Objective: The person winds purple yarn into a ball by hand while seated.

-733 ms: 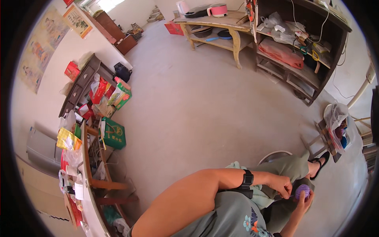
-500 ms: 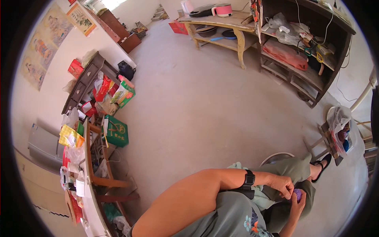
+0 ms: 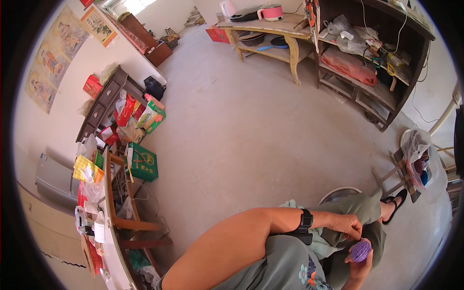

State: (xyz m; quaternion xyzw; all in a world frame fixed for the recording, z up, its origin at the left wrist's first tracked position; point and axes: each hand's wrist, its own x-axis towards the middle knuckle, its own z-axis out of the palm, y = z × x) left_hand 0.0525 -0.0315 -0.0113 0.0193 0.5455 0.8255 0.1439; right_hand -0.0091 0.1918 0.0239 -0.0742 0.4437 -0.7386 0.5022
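- Yarn work looks to be the step in hand: a purple ball (image 3: 360,251) sits low in the lower right of the frame, over the person's lap, between both hands.
- Right hand (image 3: 358,268) comes up from the bottom edge and cups the ball from below; its fingers (image 3: 349,259) curl round the ball, part closed, touching it.
- Left hand (image 3: 347,224), with a black watch (image 3: 304,226) at the wrist, hovers just above the ball; its fingers (image 3: 356,234) bend down toward the top of the ball, tips drawn close as if pinching. Whether a strand lies between them is too small to tell.
- Next move, by my judgement, calls for a steady cupping hold underneath while the upper fingers work at the ball's surface.
- Bare floor (image 3: 251,125) fills mid frame; a shelf (image 3: 372,53) stands upper right.
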